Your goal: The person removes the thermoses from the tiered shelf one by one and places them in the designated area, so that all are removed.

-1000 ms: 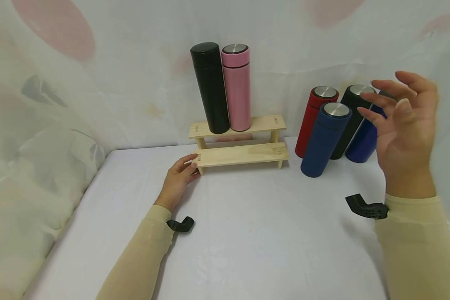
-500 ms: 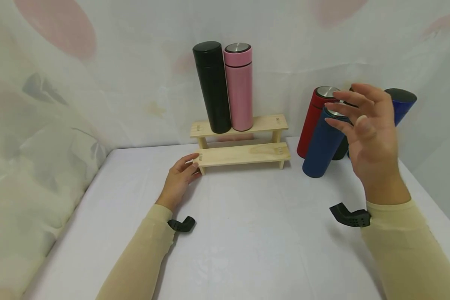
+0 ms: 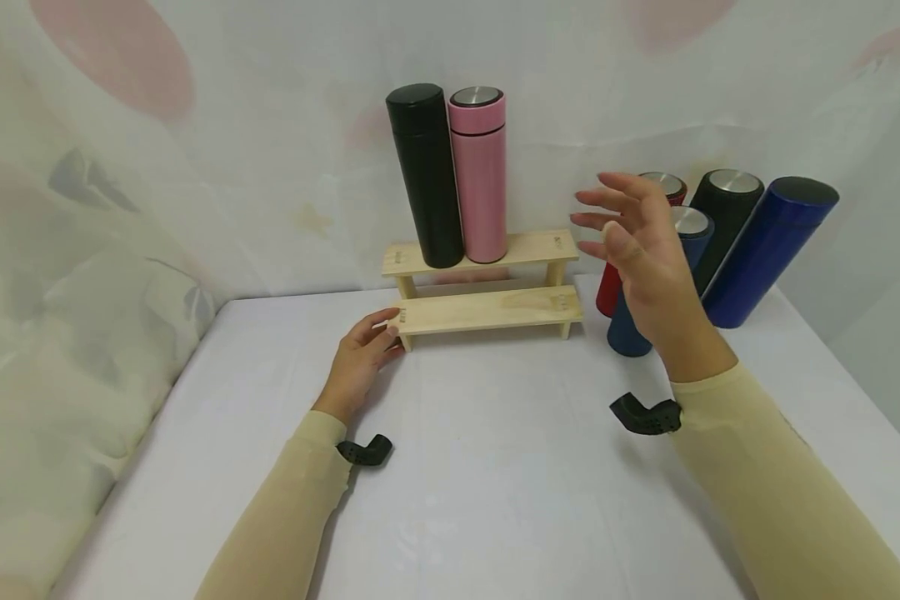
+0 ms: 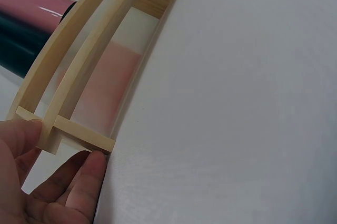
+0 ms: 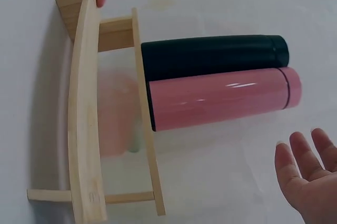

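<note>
One black flask [image 3: 427, 183] and one pink flask [image 3: 482, 187] stood side by side on the upper tier of a wooden stand [image 3: 487, 310]. The left hand [image 3: 355, 362] pinched its lower tier's left end; the right hand [image 3: 645, 267], raised with fingers spread, partly hid a red flask [image 3: 609, 292] and a matte blue flask [image 3: 628, 332] in the head view.

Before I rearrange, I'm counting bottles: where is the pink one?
In the head view, the pink bottle stands at upper centre, on the upper wooden shelf, just right of a dark bottle.
</note>
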`<control>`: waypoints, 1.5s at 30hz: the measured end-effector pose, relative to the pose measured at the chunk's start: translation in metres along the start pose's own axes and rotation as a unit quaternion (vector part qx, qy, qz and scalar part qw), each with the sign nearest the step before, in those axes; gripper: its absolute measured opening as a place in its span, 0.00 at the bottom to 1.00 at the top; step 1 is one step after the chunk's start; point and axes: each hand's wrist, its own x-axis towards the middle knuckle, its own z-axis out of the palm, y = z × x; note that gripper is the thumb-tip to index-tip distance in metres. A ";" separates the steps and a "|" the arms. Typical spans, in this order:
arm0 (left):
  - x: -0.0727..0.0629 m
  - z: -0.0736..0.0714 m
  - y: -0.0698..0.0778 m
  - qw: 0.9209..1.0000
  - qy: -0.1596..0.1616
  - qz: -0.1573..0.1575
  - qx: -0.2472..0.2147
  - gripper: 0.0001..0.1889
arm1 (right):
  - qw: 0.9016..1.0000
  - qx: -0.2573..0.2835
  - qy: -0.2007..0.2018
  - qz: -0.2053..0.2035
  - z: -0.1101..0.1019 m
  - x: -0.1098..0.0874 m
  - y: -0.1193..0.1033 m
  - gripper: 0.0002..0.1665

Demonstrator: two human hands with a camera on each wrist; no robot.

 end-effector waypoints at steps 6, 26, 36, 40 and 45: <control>0.002 -0.002 -0.003 1.000 -0.002 0.004 -0.002 0.22 | 0.999 -0.032 -0.007 0.024 0.013 0.021 0.017 0.34; 0.001 0.001 -0.001 1.000 -0.007 0.004 0.006 0.22 | 0.993 -0.049 0.005 0.108 0.029 0.058 0.056 0.41; 0.001 0.001 0.000 1.000 -0.004 0.008 0.004 0.22 | 0.977 -0.125 -0.008 0.174 0.035 0.078 0.067 0.52; 0.001 0.001 0.000 1.000 -0.002 0.005 0.001 0.22 | 0.973 -0.135 -0.010 0.189 0.037 0.083 0.073 0.53; -0.001 0.000 0.000 1.000 0.003 0.005 0.000 0.22 | 0.976 -0.110 -0.014 0.190 0.044 0.092 0.083 0.53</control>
